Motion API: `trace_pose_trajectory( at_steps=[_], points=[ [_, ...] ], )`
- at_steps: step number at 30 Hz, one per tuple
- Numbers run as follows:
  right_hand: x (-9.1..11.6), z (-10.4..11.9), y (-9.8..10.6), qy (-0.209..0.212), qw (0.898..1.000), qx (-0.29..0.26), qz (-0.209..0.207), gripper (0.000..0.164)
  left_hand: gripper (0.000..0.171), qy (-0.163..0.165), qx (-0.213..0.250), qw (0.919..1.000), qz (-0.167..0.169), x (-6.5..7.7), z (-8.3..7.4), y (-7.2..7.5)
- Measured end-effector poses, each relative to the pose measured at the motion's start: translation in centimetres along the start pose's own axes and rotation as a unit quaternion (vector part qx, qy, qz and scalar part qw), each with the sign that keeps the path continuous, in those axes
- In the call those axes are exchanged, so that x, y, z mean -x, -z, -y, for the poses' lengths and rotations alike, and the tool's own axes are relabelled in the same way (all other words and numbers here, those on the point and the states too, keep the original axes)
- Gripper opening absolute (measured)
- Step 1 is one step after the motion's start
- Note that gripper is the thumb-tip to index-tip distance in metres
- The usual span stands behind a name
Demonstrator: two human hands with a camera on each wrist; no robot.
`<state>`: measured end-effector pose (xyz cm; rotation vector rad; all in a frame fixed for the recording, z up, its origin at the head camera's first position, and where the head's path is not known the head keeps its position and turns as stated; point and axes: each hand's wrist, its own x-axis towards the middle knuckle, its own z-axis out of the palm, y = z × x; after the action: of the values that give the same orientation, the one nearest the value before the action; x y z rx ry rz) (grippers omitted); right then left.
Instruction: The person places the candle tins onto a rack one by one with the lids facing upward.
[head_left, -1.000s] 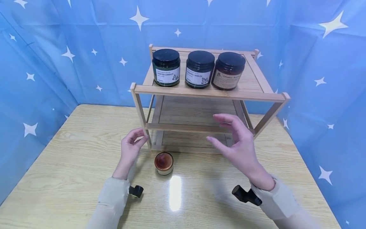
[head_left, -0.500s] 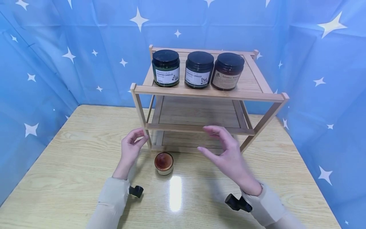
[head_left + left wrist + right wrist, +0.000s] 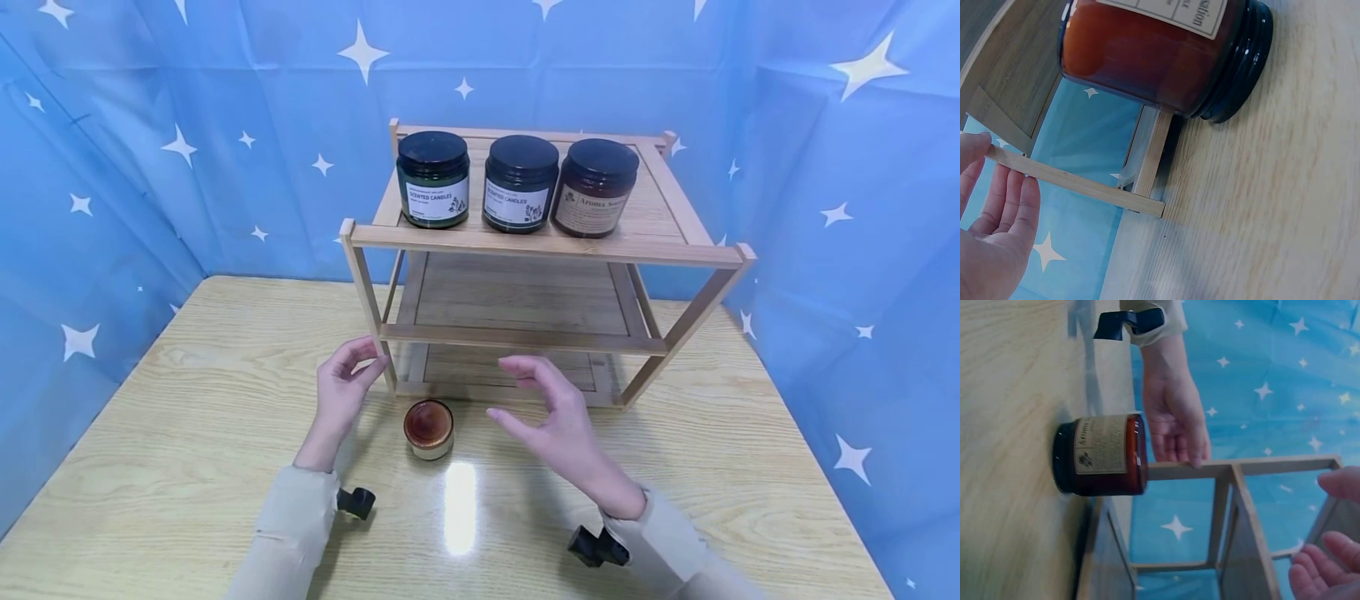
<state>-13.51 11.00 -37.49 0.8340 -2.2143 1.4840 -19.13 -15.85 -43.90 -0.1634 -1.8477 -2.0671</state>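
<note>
A brown glass candle jar [image 3: 429, 429] stands upside down on the table in front of the wooden shelf, its black lid [image 3: 1244, 62] against the tabletop and a paper label on its side. Just left of the jar, my left hand [image 3: 343, 385] pinches the shelf's front left leg [image 3: 1066, 178] between thumb and fingers. My right hand [image 3: 557, 427] hovers to the right of the jar, apart from it. Its thumb and fingers are spread in a loose curve with nothing between them, as the right wrist view also shows.
On the top tier of the three-tier shelf [image 3: 540, 242] three lidded candle jars stand in a row: a green one [image 3: 433, 179], a dark one [image 3: 521, 183] and a brown one [image 3: 596, 187]. A blue star-patterned curtain [image 3: 247, 100] surrounds the wooden table [image 3: 150, 433].
My right hand has moved left and down, from in front of the shelf's right side toward the brown jar on the table. The left hand and the jars have stayed put.
</note>
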Motion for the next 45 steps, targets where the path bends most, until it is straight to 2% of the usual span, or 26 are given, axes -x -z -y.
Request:
trace_pose_trajectory(
  at_steps=[10, 15, 26, 30, 34, 45],
  points=[
    [0.9, -0.7, -1.9, -0.039, 0.998, 0.015, 0.036, 0.052, 0.027, -0.002, 0.005, 1.0000, -0.003, 0.1, 0.1, 0.0],
    [1.3, -1.0, -2.8, -0.049, 0.998, 0.009, 0.044, 0.052, 0.027, 0.000, 0.006, 1.0000, -0.003, 0.1, 0.0, 0.0],
    [2.4, -2.4, -5.1, -0.104, 0.991, -0.015, 0.080, 0.056, 0.027, -0.003, 0.011, 0.9999, -0.001, 0.0, 0.0, 0.0],
    [2.6, -3.1, -5.8, -0.101, 0.991, -0.028, 0.087, 0.059, 0.028, -0.004, 0.008, 0.9999, 0.005, 0.0, 0.1, 0.1],
    [2.8, -3.8, -6.6, -0.086, 0.992, -0.018, 0.095, 0.060, 0.027, 0.000, 0.007, 1.0000, 0.006, 0.0, 0.3, 0.1],
    [2.5, -4.5, -8.3, -0.099, 0.989, -0.008, 0.113, 0.066, 0.036, 0.001, 0.013, 0.9999, 0.002, 0.1, 0.4, 0.2]
  ],
)
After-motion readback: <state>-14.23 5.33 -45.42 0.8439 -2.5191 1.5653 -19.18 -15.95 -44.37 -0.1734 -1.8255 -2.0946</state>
